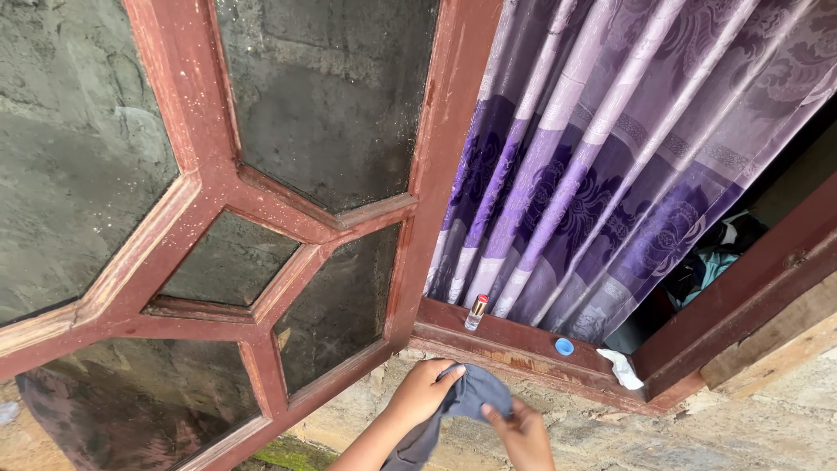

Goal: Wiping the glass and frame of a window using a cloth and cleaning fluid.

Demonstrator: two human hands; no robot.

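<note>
One grey cloth point(462, 403), both my hands on it, just below the sill point(523, 349). Left hand point(422, 391) has its fingers curled round the top; right hand point(523, 432) pinches the lower edge. On the sill: one small tube point(476, 312), one blue cap point(564, 346), one white scrap point(622, 368) near its right corner.
</note>
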